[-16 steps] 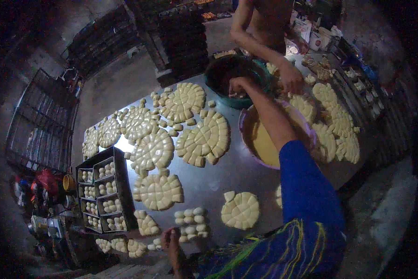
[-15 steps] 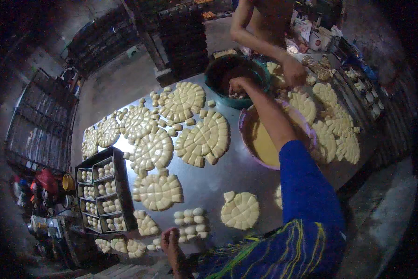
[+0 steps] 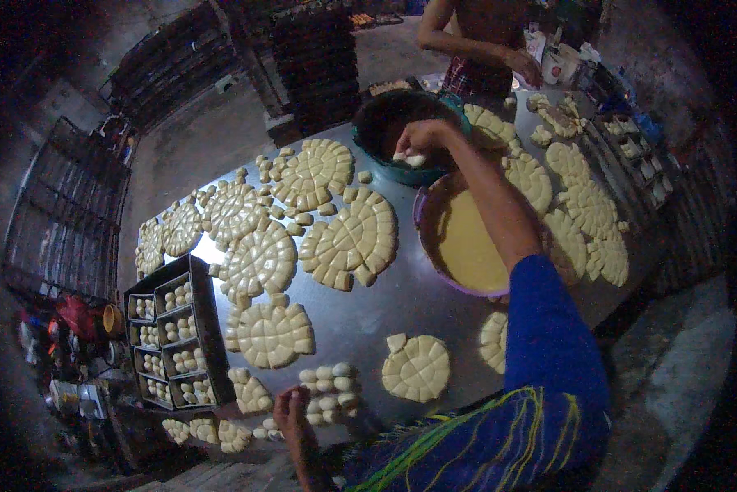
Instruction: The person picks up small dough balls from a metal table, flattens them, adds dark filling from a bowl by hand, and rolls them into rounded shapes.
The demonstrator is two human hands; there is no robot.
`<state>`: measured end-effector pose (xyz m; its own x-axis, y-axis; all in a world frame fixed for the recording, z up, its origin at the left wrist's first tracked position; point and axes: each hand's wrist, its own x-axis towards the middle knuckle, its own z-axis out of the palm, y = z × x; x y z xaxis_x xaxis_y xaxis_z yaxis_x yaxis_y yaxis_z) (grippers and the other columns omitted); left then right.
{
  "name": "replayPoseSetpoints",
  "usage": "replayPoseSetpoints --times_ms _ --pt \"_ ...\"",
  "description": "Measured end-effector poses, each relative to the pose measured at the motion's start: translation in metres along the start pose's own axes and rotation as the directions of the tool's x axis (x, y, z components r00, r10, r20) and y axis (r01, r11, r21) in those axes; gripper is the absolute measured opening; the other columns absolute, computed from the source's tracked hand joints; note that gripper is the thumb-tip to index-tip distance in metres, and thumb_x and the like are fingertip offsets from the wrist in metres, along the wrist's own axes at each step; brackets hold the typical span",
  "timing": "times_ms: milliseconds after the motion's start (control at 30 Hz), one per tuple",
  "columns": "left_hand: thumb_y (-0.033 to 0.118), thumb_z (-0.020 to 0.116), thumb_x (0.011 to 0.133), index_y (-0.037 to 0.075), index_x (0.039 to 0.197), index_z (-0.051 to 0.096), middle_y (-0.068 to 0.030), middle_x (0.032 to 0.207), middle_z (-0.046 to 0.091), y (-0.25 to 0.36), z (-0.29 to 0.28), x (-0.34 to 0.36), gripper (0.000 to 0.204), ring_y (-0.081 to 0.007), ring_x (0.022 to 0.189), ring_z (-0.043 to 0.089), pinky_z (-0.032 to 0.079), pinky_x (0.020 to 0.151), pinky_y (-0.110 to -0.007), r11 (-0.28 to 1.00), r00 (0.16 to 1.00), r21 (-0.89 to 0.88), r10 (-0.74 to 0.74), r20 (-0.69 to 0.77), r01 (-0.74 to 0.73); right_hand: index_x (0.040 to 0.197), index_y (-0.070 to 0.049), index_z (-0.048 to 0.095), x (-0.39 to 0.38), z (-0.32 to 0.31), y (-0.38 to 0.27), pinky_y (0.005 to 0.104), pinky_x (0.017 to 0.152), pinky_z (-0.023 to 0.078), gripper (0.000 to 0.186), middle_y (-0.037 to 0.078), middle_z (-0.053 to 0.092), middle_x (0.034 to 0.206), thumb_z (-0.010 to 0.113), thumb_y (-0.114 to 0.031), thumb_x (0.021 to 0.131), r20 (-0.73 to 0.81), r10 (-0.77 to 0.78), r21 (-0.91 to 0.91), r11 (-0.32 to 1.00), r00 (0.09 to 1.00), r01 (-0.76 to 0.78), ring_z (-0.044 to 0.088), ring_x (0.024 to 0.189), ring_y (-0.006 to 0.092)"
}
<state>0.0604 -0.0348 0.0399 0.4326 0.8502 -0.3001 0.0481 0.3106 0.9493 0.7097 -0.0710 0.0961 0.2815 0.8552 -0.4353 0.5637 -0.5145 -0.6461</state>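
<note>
Over the near rim of a dark green basin (image 3: 413, 175), my right hand (image 3: 426, 138) is closed on a small pale piece of dough (image 3: 412, 159). My right arm reaches across a pink-rimmed basin of yellowish contents (image 3: 471, 246). At the table's near edge, the fingers of my left hand (image 3: 293, 408) are curled together; what they hold, if anything, is hidden. Rows of small dough balls (image 3: 329, 394) lie just right of it. A cut wedge of dough (image 3: 250, 392) lies to its left. A round of dough scored into segments (image 3: 416, 368) lies farther right.
A dark tray of rectangular tins (image 3: 211, 328) with dough balls stands at the left. Several scored dough rounds (image 3: 350, 239) cover the table's far left and right. Across the table stands another person (image 3: 483, 41), beside tins at the far right.
My right hand has risen from inside the green basin to its near rim, with pale dough showing in its fingers. The other person's hand has lifted off the dough. My left hand has shifted slightly.
</note>
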Motion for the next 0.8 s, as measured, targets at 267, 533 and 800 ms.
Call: replayPoseSetpoints --times_ms 267,533,800 --pt "0.035 0.053 0.098 0.003 0.128 0.052 -0.0123 0.120 0.060 -0.009 0.043 0.007 0.044 -0.0214 0.109 0.058 0.045 0.097 -0.037 0.925 0.892 -0.203 -0.222 0.394 0.320 0.137 -0.007 0.043 -0.096 0.172 -0.120 0.0336 0.085 0.053 0.050 0.007 0.061 0.118 0.063 -0.009 0.091 -0.223 -0.377 0.857 0.363 0.899 0.365 0.063 0.103 0.0200" --pt "0.036 0.044 0.101 0.006 0.134 0.047 -0.0125 0.131 0.054 0.024 0.059 -0.010 0.045 -0.0249 0.121 0.053 0.042 0.103 -0.040 0.742 0.820 -0.445 -0.242 0.519 0.501 0.140 -0.011 0.030 -0.172 0.340 -0.201 0.0340 0.087 0.053 0.058 0.012 0.062 0.116 0.060 -0.003 0.092 -0.234 -0.396 0.956 0.076 0.888 0.285 0.063 0.104 0.0210" --pt "0.029 0.045 0.102 0.005 0.122 0.053 -0.0095 0.123 0.058 0.005 0.008 -0.011 0.032 -0.0231 0.117 0.055 0.038 0.108 -0.040 0.520 0.809 -0.649 -0.157 0.566 0.555 0.139 -0.010 0.040 -0.192 0.397 -0.241 0.0343 0.087 0.053 0.046 0.010 0.062 0.121 0.056 -0.005 0.095 -0.228 -0.180 0.962 0.110 0.957 0.250 0.061 0.108 0.0194"
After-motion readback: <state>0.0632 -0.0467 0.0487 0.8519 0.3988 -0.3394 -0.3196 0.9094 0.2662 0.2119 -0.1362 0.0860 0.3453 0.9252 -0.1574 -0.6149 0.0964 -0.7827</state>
